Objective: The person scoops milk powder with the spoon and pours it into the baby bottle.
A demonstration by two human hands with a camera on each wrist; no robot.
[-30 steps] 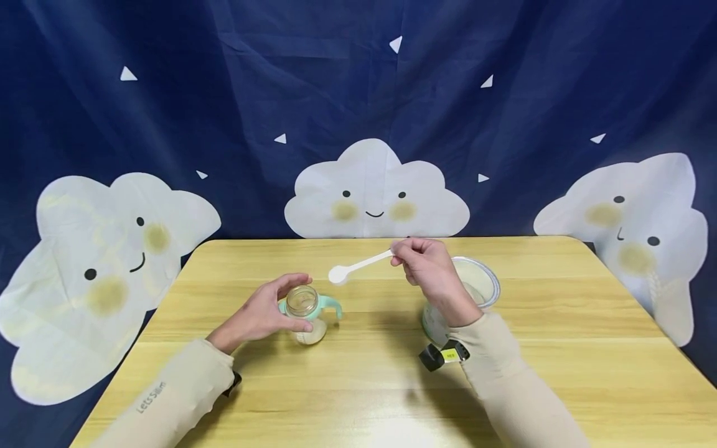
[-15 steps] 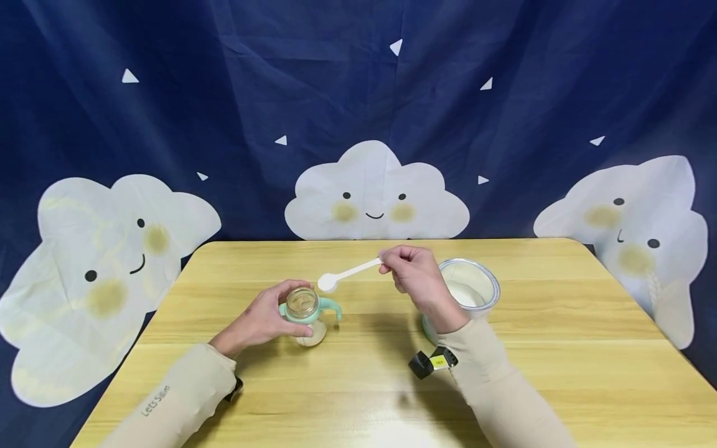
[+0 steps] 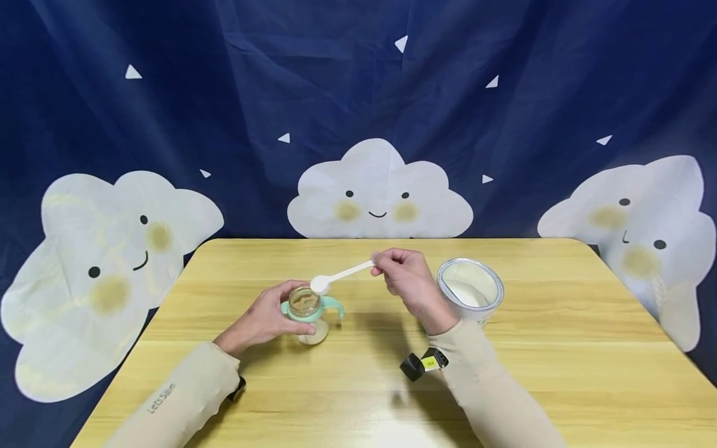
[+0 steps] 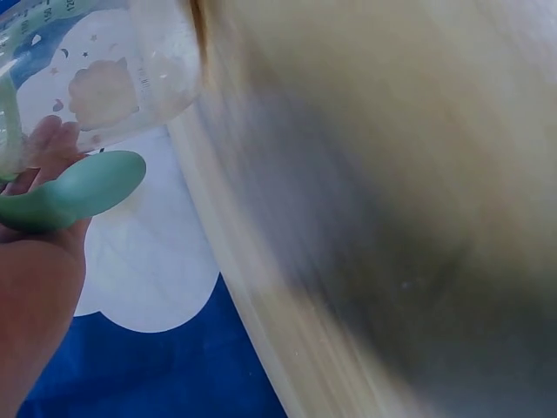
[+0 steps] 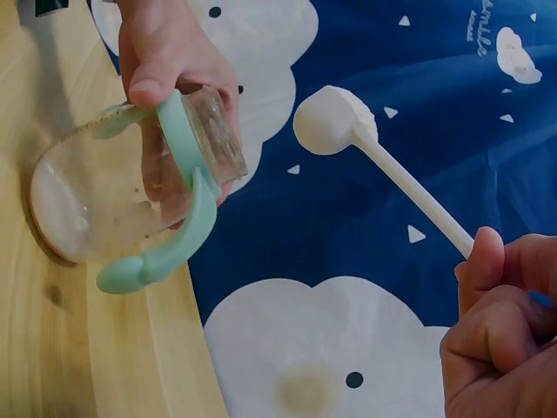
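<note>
At centre frame, my left hand (image 3: 263, 320) curls round the bottle (image 3: 305, 313) standing on the table (image 3: 560, 348), while my right hand (image 3: 406, 280) pinches the end of the scoop (image 3: 338, 277), its bowl level just above the bottle's open mouth. To do this well, I judge, I should hold the bottle steady, centre the bowl over the mouth and tip slowly. The tin (image 3: 470, 291) stands open at right.

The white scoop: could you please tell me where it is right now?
In the head view the white scoop is held above the table's middle, its handle pinched by the right hand, its bowl just over the mouth of the bottle that the left hand holds.
</note>
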